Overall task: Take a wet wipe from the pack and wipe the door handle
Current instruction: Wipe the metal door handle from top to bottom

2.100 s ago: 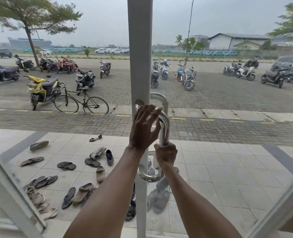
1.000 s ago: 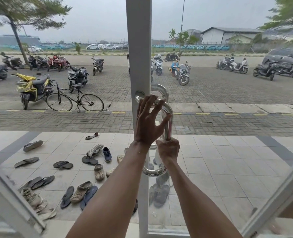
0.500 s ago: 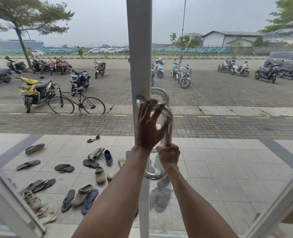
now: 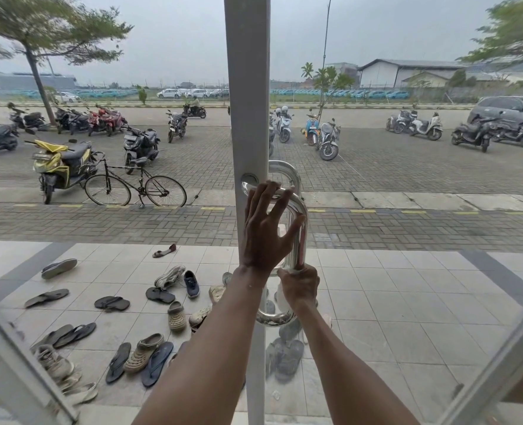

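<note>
A chrome D-shaped door handle (image 4: 300, 240) is fixed to the white upright door frame (image 4: 248, 87) of a glass door. My left hand (image 4: 263, 228) lies spread over the handle's top bend, its fingers apart and its thumb against the upright bar. Lower down, my right hand (image 4: 300, 286) is closed around the upright bar. A bit of white wet wipe (image 4: 281, 297) shows under its fingers, pressed to the metal. The wipe pack is not in view.
Through the glass I see a tiled porch strewn with several sandals and shoes (image 4: 150, 357), a bicycle (image 4: 134, 185) and parked motorbikes on paving. Slanted white frame bars cross the lower left (image 4: 18, 363) and lower right (image 4: 499, 363) corners.
My right hand has slid a little down the upright bar with the wipe. My left hand has stayed on the top bend. The view has shifted slightly.
</note>
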